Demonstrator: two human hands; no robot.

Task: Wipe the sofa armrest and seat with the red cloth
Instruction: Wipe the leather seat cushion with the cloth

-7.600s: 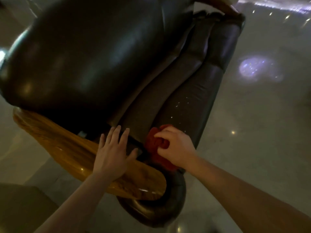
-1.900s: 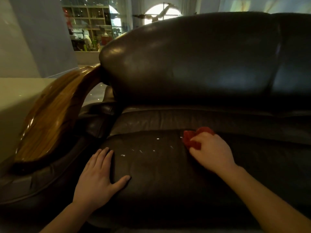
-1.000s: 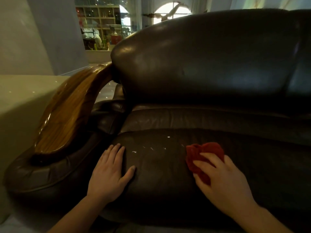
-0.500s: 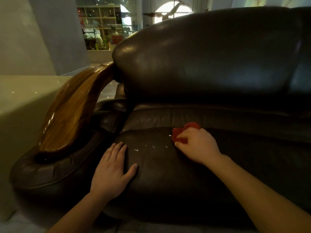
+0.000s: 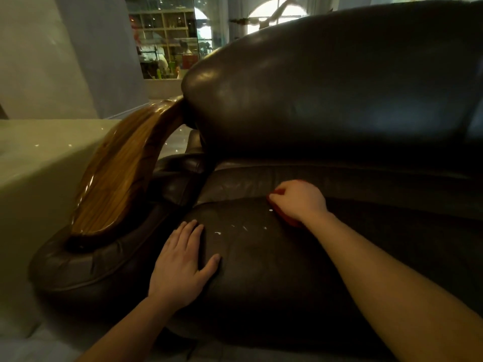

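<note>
Since half a second ago the right hand [image 5: 300, 198] has pushed the cloth [image 5: 287, 219] a little farther back and to the right along the seat [image 5: 261, 270], up to the crease under the backrest [image 5: 339, 87], while the left hand has stayed where it was. Going from the left, the armrest [image 5: 115, 178], a glossy wooden top on dark leather padding, shows no marks that can be made out in this dim light, so it looks finished, though that is a judgement. Next to it the left hand [image 5: 183, 267] lies flat on the front left part of the seat, fingers together and thumb spread, bracing and holding nothing. Just to its right several small white specks [image 5: 217, 233] lie on the leather between the two hands, so this strip is not yet clean. Farther right, the right hand is curled down over the cloth and presses it on the seat; only a red edge shows beneath the palm and at the fingertips. The seat to the right of that hand is too dark to judge, so the wipe seems only partly done, with the specks and probably the right part left.
</note>
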